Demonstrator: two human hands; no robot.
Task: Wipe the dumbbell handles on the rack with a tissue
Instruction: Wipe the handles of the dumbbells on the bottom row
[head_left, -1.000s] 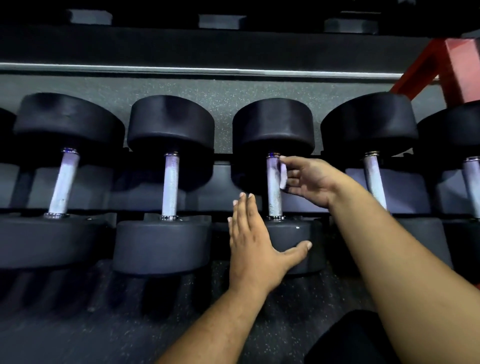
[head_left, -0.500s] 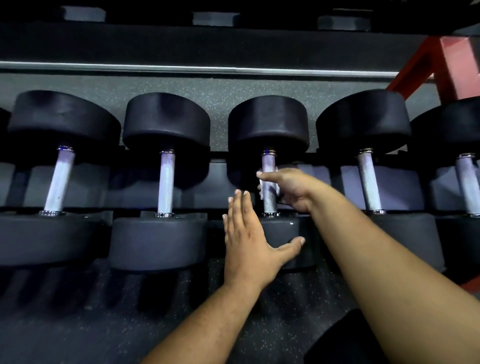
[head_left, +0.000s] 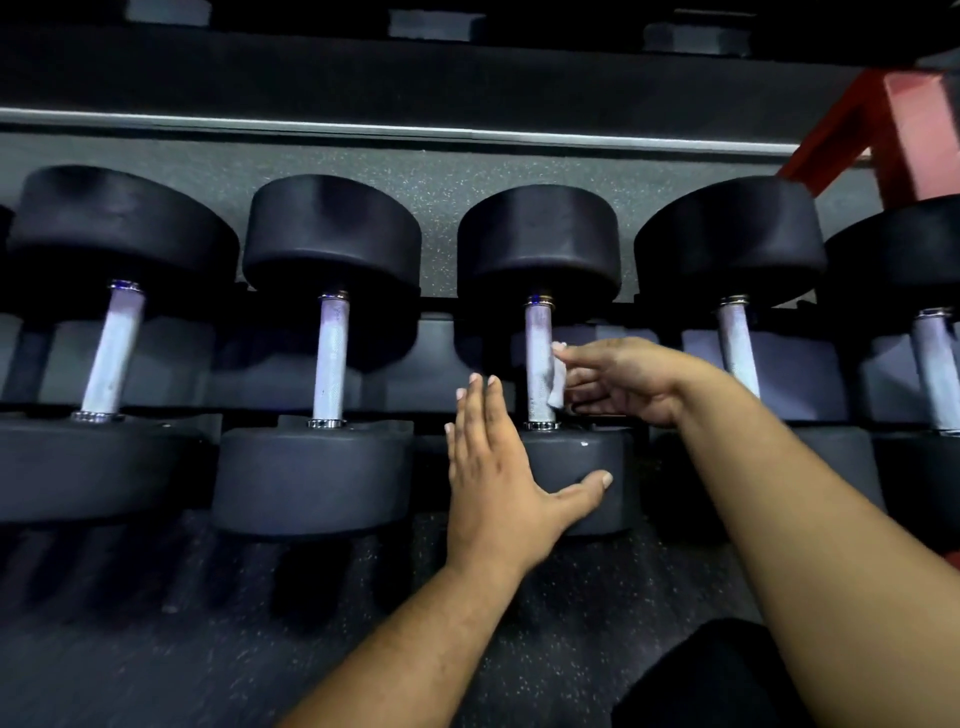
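Rack (head_left: 597, 332), tissue (head_left: 557, 382) in right hand (head_left: 623, 379)

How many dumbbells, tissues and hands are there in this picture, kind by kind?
Dumbbells on the rack with a silver handle showing: 5, the middle one being wiped.
Tissues: 1, a white tissue held by the right hand.
Hands: 2, counting the left hand.
Total: 8.
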